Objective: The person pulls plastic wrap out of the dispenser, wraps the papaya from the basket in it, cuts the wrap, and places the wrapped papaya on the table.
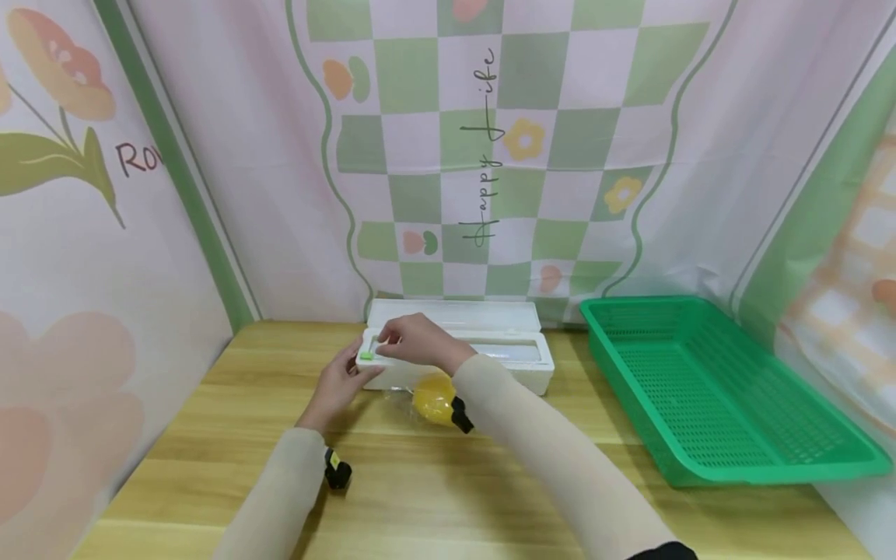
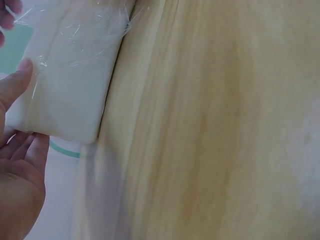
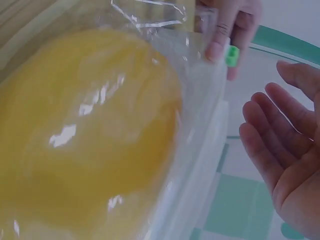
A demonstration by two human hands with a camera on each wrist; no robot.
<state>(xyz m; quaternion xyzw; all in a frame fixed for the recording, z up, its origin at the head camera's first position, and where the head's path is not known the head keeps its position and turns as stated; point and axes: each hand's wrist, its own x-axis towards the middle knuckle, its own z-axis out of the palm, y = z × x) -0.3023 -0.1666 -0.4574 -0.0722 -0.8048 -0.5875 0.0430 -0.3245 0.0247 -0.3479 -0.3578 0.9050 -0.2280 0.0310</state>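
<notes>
Head view: white box (image 1: 399, 379) on the table (image 1: 420, 498), lid (image 1: 483, 315) raised behind, which leaves the top exposed.
Left hand (image 1: 339, 386): grips the box's left end, presumably to steady it.
Right hand (image 1: 420, 340): above the box, fingers loosely bent, nothing seen held.
Yellow item (image 1: 430, 398): just before the box, under clear film (image 2: 82, 32); film also crosses the box front.
Green basket (image 1: 651, 420): right of the box, apparently clear of the work.
</notes>
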